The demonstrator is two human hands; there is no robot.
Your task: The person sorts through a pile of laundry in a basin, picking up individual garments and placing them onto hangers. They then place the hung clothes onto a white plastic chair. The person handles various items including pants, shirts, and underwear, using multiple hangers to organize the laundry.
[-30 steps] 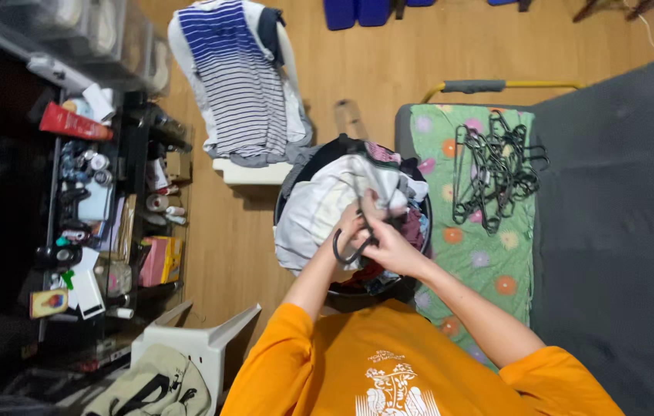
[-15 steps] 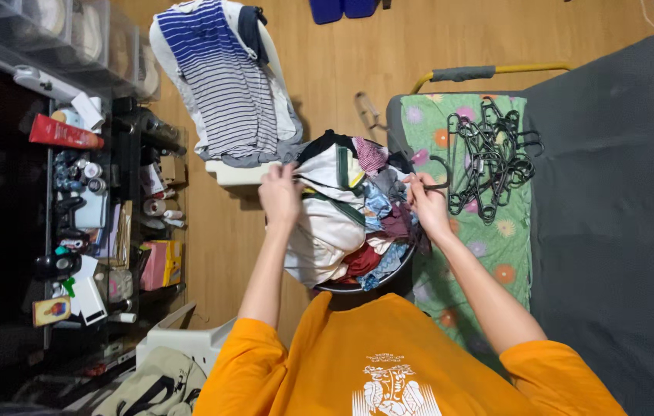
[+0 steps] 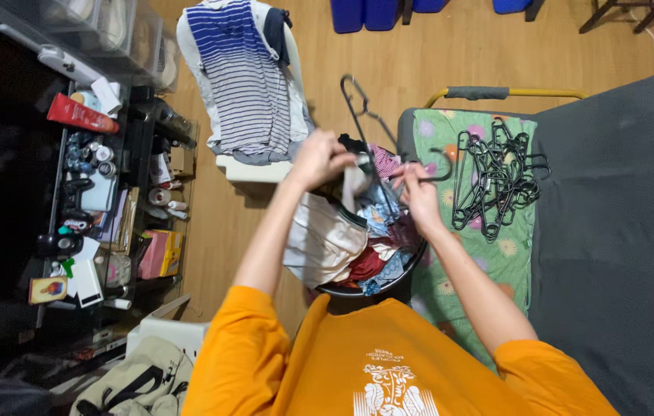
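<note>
My left hand [image 3: 319, 158] is raised over a round black basket [image 3: 411, 266] heaped with mixed clothes and grips a white garment [image 3: 327, 235] that hangs down from it. A black wire hanger [image 3: 361, 108] sticks up between my hands, with its hook toward the wooden floor. Fingers of my right hand [image 3: 419, 192] pinch the hanger's other end just above the basket. A pile of several black hangers [image 3: 495, 173] lies to the right on a green flowered cloth [image 3: 489, 262].
A striped blue and white shirt [image 3: 242, 77] drapes over a white stool [image 3: 253, 171] beyond the basket. A dark shelf [image 3: 95, 192] crowded with small items lines the left. Grey sofa bed [image 3: 620, 231] on the right. A white chair with a beige bag [image 3: 149, 377] is at lower left.
My left hand has lifted the white garment higher. A hanger now stands up between both hands; half a second ago my right hand held its end low by the basket.
</note>
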